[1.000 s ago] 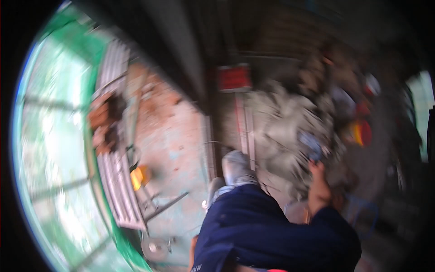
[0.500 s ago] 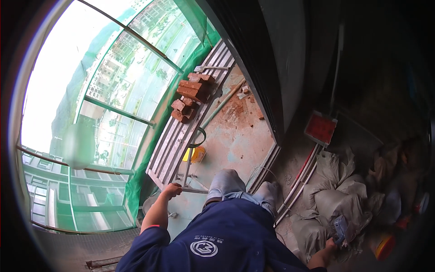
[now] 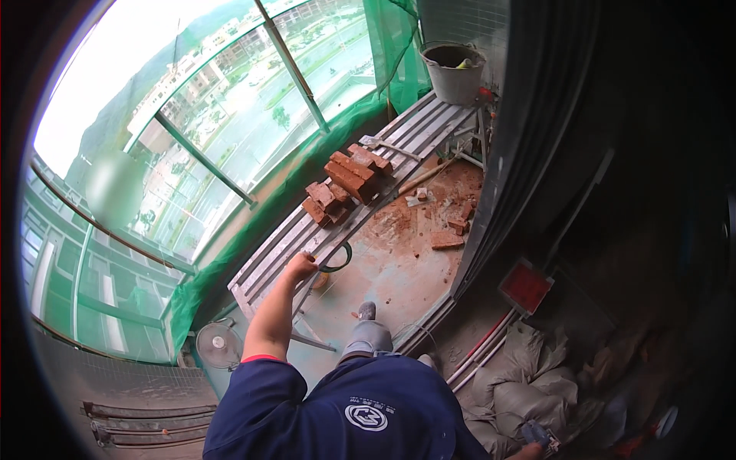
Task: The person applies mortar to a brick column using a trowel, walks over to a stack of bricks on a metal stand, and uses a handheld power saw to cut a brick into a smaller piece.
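My left hand point(image 3: 302, 265) is closed at the near part of a slatted metal work platform point(image 3: 264, 280); whatever its fingers grip, if anything, is hidden. Farther along the platform, red bricks point(image 3: 351, 176) lie in two small stacks. Just right of that hand, a dark ring point(image 3: 337, 258) shows below the platform edge. At the lower right edge my right hand point(image 3: 530, 451) is closed on a grey-blue tool point(image 3: 539, 434), its exact kind too dark to make out. Behind the tool sit grey sacks point(image 3: 533, 395).
A pale bucket point(image 3: 457, 80) stands at the platform's far end. Brick rubble point(image 3: 447, 240) litters the floor. A red square panel point(image 3: 526, 287) and poles point(image 3: 481, 351) lie on the right. A fan point(image 3: 218, 343) stands at left, near green netting point(image 3: 184, 295).
My left arm has stretched forward, its hand now farther along the platform. My view has shifted, bringing the bucket and fan into sight. The tool stays in my right hand.
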`<state>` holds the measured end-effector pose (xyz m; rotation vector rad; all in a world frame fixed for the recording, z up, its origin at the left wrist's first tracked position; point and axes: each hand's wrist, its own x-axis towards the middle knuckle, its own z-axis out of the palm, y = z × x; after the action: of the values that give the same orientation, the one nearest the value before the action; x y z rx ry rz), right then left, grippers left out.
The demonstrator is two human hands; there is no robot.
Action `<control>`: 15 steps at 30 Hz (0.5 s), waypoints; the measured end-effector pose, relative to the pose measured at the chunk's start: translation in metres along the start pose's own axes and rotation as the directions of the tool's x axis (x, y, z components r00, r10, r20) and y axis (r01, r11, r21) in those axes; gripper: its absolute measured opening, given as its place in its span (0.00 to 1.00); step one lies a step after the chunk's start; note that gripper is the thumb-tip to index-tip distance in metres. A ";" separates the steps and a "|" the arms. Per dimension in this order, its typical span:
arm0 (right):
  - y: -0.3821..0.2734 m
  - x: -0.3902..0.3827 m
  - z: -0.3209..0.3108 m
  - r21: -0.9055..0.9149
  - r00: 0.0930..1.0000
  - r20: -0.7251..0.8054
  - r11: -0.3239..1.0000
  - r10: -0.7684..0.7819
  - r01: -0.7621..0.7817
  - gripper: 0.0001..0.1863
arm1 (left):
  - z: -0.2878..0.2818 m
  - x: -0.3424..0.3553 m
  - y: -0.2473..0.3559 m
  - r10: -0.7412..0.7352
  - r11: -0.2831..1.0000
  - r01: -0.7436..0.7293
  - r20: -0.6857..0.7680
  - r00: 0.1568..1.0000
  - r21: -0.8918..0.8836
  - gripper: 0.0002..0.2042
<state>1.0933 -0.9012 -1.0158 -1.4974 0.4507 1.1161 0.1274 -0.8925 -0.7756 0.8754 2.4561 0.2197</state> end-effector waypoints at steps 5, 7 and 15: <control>0.034 -0.057 0.044 -0.166 0.997 0.072 0.986 0.000 0.012 0.17 | -0.027 0.050 0.034 0.104 0.994 -0.107 -0.131 0.986 -0.012 0.27; 0.055 -0.084 0.054 -0.215 0.996 0.090 0.977 0.007 0.013 0.17 | -0.051 0.054 0.065 0.154 0.986 -0.161 -0.134 0.979 -0.040 0.33; 0.171 -0.203 0.087 -0.357 0.991 0.118 0.934 0.064 -0.018 0.17 | -0.055 0.183 0.067 0.336 0.935 -0.297 -0.216 0.917 0.195 0.62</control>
<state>0.8285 -0.9281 -0.9321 -1.7211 0.1970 1.3721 0.0148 -0.7240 -0.7838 1.3965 2.5707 0.2635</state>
